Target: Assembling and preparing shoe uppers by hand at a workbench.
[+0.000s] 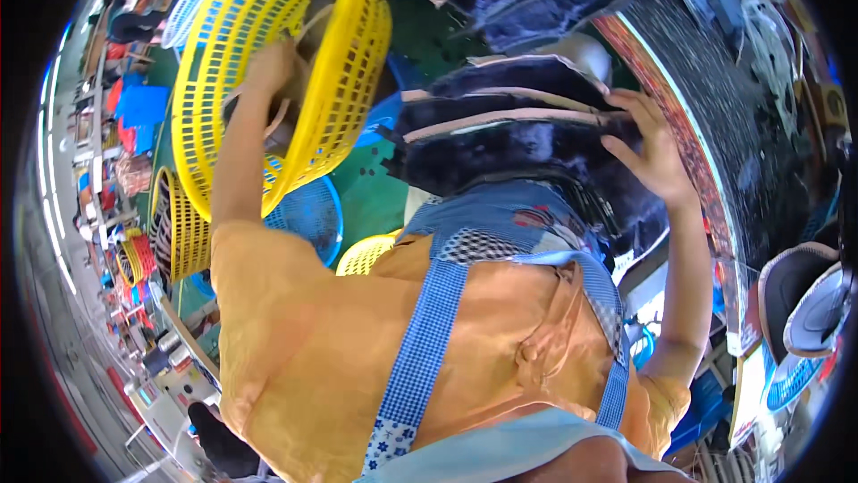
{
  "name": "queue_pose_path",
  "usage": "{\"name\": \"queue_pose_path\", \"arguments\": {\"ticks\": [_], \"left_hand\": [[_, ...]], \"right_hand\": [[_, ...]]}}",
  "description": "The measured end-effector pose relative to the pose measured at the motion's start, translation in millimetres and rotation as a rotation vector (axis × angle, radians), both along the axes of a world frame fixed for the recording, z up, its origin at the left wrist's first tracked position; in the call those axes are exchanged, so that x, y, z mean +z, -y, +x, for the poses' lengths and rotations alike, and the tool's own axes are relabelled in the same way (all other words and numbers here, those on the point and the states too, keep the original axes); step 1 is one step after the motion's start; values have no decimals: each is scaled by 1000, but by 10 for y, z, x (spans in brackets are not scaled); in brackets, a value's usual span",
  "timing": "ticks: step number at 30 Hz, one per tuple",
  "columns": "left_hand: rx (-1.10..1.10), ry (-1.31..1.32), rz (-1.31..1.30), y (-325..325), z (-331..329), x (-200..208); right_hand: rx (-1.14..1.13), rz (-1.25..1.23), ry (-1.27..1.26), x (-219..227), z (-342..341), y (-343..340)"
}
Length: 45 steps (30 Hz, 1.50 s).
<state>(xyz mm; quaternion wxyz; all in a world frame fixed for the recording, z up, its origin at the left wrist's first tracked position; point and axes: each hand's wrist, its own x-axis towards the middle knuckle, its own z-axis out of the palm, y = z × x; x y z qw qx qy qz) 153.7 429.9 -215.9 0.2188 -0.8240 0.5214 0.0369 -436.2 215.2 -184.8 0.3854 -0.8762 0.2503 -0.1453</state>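
Note:
My left hand (272,70) reaches inside a large yellow plastic basket (362,63) with slotted walls, tilted at my left. Its fingers are curled among grey and tan pieces; what they grip is partly hidden. Across my lap lie several dark blue, soft-looking pieces (509,148) with pale tan edge strips, stacked in overlapping rows. My right hand (657,148) rests at the right end of these pieces, its thumb and fingers apart, fingertips touching their edges. A blue patterned apron (509,215) shows beneath the stack.
More dark blue pieces (572,0) lie ahead, beside a black work surface (715,63) with a worn, reddish edge at right. Blue basket (313,215) and smaller yellow basket (189,228) stand below at left. Grey shoe-like parts (818,304) sit at far right.

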Motion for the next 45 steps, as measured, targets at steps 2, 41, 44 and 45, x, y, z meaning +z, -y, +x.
{"name": "queue_pose_path", "arguments": {"ticks": [2, 41, 44, 45], "left_hand": [[-101, -249, -865, 33, -521, 468], [-669, -1431, -372, 1143, -3514, 1439], [-647, -1480, -304, 1219, -3685, 1394], [-624, -1453, -239, 1268, -3696, 1391]], "right_hand": [[56, -262, -51, -10, 72, 4], [100, 1003, 290, 572, 493, -974], [-20, 1198, 271, 321, 327, -1070], [-46, 1191, 275, 313, 270, -1062]]}}
